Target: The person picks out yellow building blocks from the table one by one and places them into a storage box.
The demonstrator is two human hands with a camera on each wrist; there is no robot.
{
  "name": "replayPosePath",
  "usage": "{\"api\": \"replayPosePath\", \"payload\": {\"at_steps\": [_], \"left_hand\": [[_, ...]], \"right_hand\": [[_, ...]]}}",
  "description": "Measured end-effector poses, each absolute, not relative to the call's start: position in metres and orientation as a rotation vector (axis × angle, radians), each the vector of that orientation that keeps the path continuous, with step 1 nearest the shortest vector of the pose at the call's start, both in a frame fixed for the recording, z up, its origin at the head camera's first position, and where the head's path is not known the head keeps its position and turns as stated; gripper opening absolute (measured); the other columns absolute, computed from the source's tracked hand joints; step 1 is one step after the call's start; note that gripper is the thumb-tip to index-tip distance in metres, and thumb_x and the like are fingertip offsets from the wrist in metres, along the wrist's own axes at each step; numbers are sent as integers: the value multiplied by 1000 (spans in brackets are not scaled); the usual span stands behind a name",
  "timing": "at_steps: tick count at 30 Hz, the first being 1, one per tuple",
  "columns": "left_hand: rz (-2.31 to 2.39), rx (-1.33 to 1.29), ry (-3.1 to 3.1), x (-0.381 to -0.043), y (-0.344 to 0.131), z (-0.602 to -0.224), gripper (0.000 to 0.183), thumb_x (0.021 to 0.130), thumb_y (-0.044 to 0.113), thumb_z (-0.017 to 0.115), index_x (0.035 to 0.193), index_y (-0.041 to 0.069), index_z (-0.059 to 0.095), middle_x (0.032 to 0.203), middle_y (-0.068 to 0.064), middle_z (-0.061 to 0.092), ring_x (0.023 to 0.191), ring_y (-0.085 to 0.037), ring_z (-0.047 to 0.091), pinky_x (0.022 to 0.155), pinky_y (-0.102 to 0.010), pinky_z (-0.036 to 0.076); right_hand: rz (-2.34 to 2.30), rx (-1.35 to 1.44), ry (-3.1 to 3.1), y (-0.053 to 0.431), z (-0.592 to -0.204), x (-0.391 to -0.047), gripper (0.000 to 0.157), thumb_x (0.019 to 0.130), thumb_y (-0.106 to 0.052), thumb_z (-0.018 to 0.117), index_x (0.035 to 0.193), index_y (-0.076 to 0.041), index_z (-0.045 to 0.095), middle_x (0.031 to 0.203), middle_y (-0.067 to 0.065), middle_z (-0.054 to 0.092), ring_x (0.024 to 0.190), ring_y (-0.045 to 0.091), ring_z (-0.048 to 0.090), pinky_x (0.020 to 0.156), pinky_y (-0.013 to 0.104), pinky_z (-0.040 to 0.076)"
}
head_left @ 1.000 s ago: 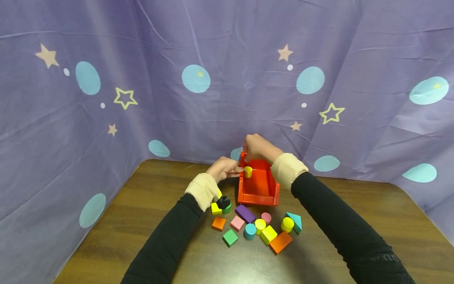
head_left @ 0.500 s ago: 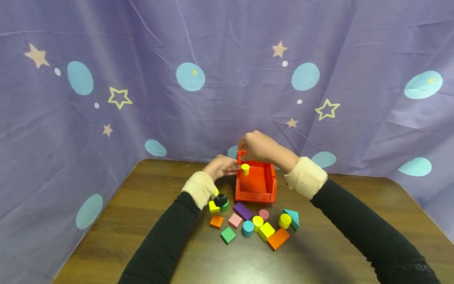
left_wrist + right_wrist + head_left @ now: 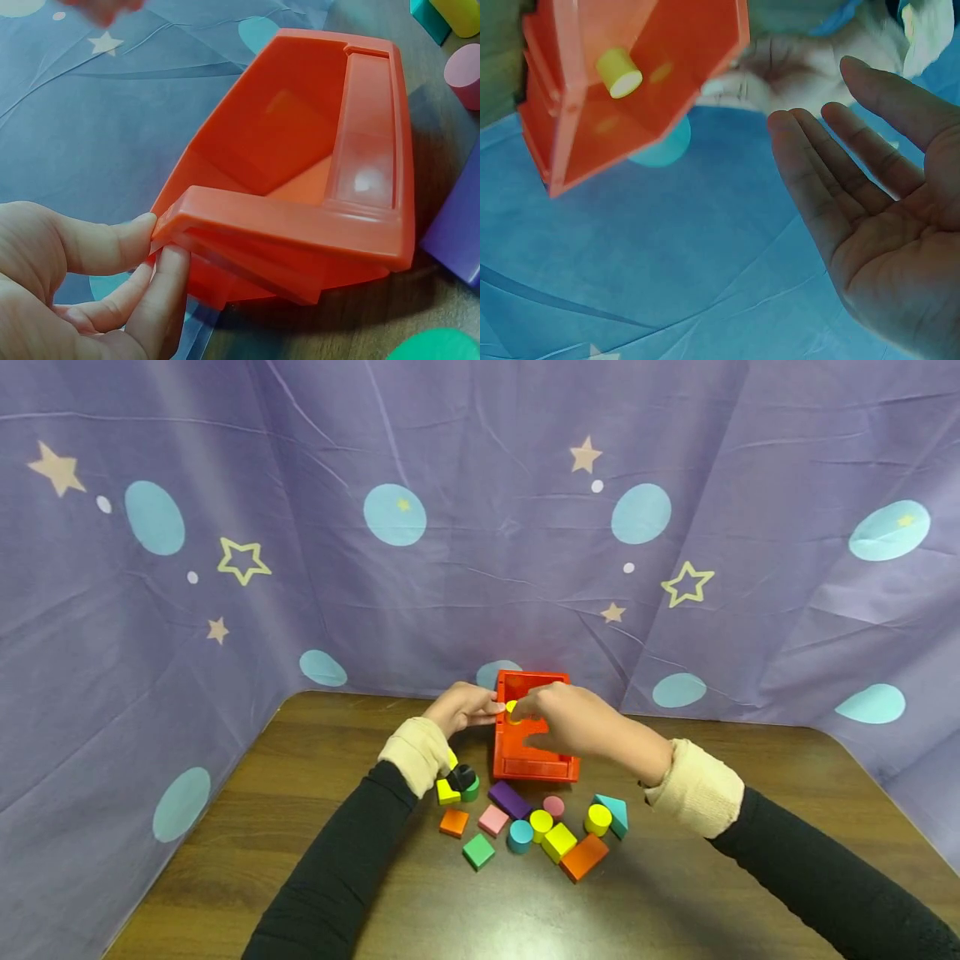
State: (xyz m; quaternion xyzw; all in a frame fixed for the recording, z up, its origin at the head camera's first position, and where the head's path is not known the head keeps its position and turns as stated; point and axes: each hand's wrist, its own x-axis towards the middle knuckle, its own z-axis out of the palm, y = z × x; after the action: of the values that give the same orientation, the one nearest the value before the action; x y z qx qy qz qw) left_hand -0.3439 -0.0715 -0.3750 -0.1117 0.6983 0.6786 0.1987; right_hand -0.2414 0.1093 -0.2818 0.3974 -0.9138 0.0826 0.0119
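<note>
A red plastic storage bin (image 3: 536, 768) stands at the back of the table. With thumb and fingers my left hand (image 3: 462, 707) pinches the rim at its left back corner; the left wrist view shows the thumb (image 3: 112, 244) on top of the edge and fingers beneath. Inside the bin is one yellow cylinder block (image 3: 619, 73), partly covered by my right hand in the head view. My right hand (image 3: 576, 722) hovers over the bin with nothing in it. Its fingers (image 3: 806, 165) are extended and the palm shows bare in the right wrist view.
Loose blocks lie in front of the bin: a purple block (image 3: 510, 800), a blue cylinder (image 3: 520, 836), a green block (image 3: 478, 852), an orange block (image 3: 585, 858), a teal triangle (image 3: 612, 814) and several more. Behind the table hangs a purple patterned cloth (image 3: 480, 527).
My right hand has left the bin's back edge and come forward and right, its fingers loosening. The left hand keeps its grip on the rim. The view has shifted slightly.
</note>
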Motion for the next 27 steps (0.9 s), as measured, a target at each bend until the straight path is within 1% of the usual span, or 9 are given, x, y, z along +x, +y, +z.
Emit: {"api": "replayPosePath", "payload": {"at_steps": [4,7,10,12,17,19,21,24,27], "left_hand": [[1888,-310,1959,-343,-72,-375,49,93,-10,64,141,-10,53,142,-23,59,94,-19,69,104,-35,56],[1888,-311,1960,-343,-71,-374,50,93,-10,64,141,-10,53,143,-23,58,109,-24,68,105,-35,56],[1886,-309,1960,-343,-72,-374,50,93,-10,64,142,-10,52,144,-22,57,117,-26,66,105,-35,56],[1882,-309,1960,-342,-72,-374,51,93,-10,64,142,-9,52,146,-22,56,120,-27,65,105,-35,56],[1881,-314,1952,-342,-72,-373,52,93,-10,63,143,-9,51,148,-22,54,126,-29,62,106,-35,55],[1885,-315,1949,-342,-72,-373,52,93,-11,63,144,-9,50,148,-22,54,127,-29,61,106,-35,55],[1887,-314,1947,-342,-72,-373,51,94,-10,63,143,-10,50,147,-22,55,127,-30,61,106,-35,55],[1883,-313,1948,-342,-71,-373,51,94,-10,63,143,-10,50,146,-22,56,126,-29,62,106,-35,55],[1877,-311,1950,-343,-71,-373,51,94,-10,63,143,-10,50,145,-22,56,119,-26,65,106,-36,55]], "right_hand": [[227,1247,-2865,116,-293,-229,27,83,-11,84,109,-7,77,107,6,77,94,22,73,81,36,64],[209,1237,-2875,121,-301,-222,27,83,-13,85,108,-9,77,103,4,77,92,21,72,80,35,64],[218,1245,-2886,124,-309,-217,28,82,-14,86,108,-9,77,102,5,77,91,20,72,80,35,64],[237,1249,-2897,126,-313,-213,29,83,-17,86,109,-8,77,101,5,77,89,19,71,79,33,64],[271,1287,-2873,128,-324,-207,26,87,-24,83,108,-9,77,93,1,75,75,11,63,68,23,58],[276,1306,-2868,129,-328,-205,24,87,-21,83,107,-10,77,92,1,74,73,10,60,67,23,57],[284,1313,-2880,129,-332,-203,23,86,-18,82,107,-11,77,94,2,74,75,10,61,69,24,59],[307,1332,-2915,131,-337,-201,26,85,-13,82,111,-10,76,101,4,75,83,13,66,75,29,62],[333,1361,-2934,131,-342,-199,28,86,-13,82,113,-9,75,105,4,76,90,16,69,79,31,63]]}}
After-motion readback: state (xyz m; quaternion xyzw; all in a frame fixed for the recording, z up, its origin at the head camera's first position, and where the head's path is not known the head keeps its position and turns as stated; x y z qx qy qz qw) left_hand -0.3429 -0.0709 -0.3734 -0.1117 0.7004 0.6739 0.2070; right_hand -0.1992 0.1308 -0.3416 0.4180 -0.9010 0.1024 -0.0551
